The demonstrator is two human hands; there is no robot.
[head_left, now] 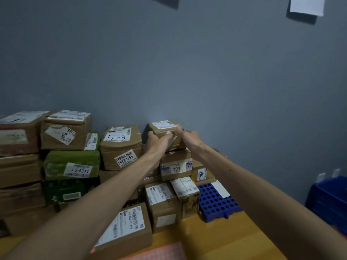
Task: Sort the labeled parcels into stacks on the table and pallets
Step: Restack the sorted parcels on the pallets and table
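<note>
A small brown cardboard parcel (163,128) with a white label on top sits at the top of a stack against the grey wall. My left hand (157,141) grips its front left side, fingers curled on the cardboard. My right hand (188,136) holds its right side, thumb on the top edge. Under it lies a parcel labelled "004" (175,168). To the left stands the brown parcel marked "5-3" (122,147). More labelled parcels fill the stacks below and to the left.
A green box (72,164) and brown boxes are piled at the left. A blue perforated pallet (216,201) lies on the yellow table (225,239). Blue crates (328,194) stand at the right. A pink patterned package (159,252) is at the near edge.
</note>
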